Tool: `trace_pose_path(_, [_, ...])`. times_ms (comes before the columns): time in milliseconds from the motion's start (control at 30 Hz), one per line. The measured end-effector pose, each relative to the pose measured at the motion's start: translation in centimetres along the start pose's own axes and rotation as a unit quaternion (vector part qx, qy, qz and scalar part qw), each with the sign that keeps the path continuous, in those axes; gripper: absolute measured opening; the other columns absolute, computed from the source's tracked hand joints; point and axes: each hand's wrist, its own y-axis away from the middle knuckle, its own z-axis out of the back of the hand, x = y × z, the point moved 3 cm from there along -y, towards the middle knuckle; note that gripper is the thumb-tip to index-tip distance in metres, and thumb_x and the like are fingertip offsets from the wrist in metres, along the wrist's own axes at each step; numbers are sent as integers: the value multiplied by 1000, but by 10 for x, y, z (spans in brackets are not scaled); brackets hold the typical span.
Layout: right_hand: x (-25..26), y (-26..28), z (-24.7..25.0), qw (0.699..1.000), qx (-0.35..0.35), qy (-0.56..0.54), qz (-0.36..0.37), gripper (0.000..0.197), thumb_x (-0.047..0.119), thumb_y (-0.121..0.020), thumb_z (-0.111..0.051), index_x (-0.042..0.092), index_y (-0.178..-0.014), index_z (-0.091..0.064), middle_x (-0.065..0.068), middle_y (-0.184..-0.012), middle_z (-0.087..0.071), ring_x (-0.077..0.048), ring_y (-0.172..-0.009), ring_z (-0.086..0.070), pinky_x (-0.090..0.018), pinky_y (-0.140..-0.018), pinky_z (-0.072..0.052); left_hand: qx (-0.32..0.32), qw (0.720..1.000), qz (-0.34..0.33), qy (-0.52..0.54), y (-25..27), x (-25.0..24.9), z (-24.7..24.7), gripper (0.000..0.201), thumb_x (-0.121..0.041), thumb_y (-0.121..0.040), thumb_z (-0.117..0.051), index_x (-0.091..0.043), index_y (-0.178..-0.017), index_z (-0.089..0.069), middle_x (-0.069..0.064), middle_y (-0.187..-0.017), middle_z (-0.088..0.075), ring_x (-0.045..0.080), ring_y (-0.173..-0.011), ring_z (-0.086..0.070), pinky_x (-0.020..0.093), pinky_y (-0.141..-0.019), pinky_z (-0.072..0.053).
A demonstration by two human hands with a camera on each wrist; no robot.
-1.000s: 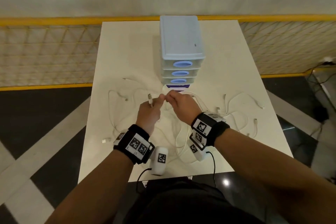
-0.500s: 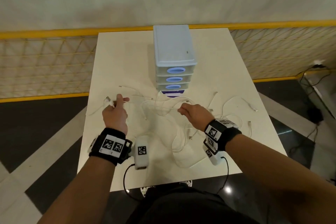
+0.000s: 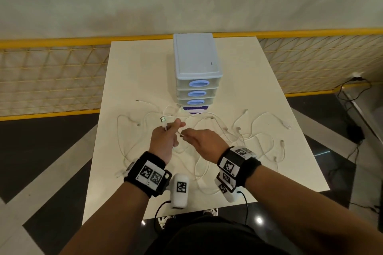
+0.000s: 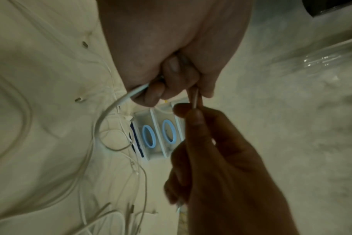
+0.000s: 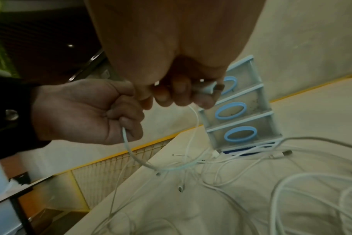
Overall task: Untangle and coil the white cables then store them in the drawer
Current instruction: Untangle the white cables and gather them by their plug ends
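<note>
While the desk (image 3: 128,64) carries the drawers (image 3: 196,72) and loose tangle (image 3: 244,136), both hands curl on one cable (image 5: 129,146): left hand (image 3: 163,141), right hand (image 3: 204,143). Risk: pulling tightens knots. USB plug (image 3: 162,119) points up-left; slack hangs in a loop.

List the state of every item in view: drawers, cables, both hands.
Pale blue plastic drawer unit: upright on table, all three drawers shut.
White USB cable in the hands: lifted, a loop hanging between the hands.
Other white cables: loose on the white table, uncoiled, overlapping.
Left hand: grips the held cable near its plug.
Right hand: pinches the same cable.
</note>
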Motion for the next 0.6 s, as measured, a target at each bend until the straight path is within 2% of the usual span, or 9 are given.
trace_pose_path(133, [-14,5,13,999,-18,-35,-29,27,35,-98,-40,18,-108,-58,-9,-101,-69,-30,-92,-62,-42,-82,-49,-43,998,-32,-44,0,-4,5,26,-32,-91,-60,-17,-74,-72,-8,-39,-35,14,-47,-30,25,-51,-29])
trace_pose_path(233, [-35,8,25,997,-31,-23,-66,27,33,-96,-45,13,-100,-63,-10,-95,-69,-28,-88,-61,-36,-77,-46,-11,997,-27,-75,2,0,5,23,-31,-90,-61,-17,-78,-74,-6,-42,-32,13,-47,-28,25,-50,-28])
trace_pose_path(333, [-59,11,29,993,-49,-33,-103,27,30,-96,-45,10,-98,-63,-11,-94,-69,-27,-83,-59,-36,-76,-44,32,997,4,-77,3,9,8,19,-27,-90,-61,-13,-85,-74,-11,-40,-30,9,-42,-28,25,-48,-28])
trace_pose_path(433, [-90,19,25,983,-69,-48,-165,25,26,-96,-47,7,-98,-63,-14,-98,-66,-28,-91,-59,-34,-82,-42,23,999,37,-4,-1,16,23,21,-26,-93,-56,-10,-92,-69,-12,-43,-23,8,-42,-21,21,-43,-24])
trace_pose_path(533, [-113,30,15,970,-94,-76,-210,25,26,-94,-51,11,-111,-62,-12,-107,-62,-23,-98,-58,-24,-83,-36,-26,994,51,88,-4,15,41,21,-30,-95,-50,-12,-93,-61,-12,-43,-22,7,-39,-20,20,-40,-21])
trace_pose_path(600, [-121,36,6,960,-93,-113,-239,29,28,-94,-51,13,-118,-59,-9,-113,-63,-23,-103,-57,-21,-84,-35,-61,988,55,128,-4,14,50,23,-35,-96,-47,-16,-89,-57,-10,-46,-22,8,-39,-20,21,-40,-20])
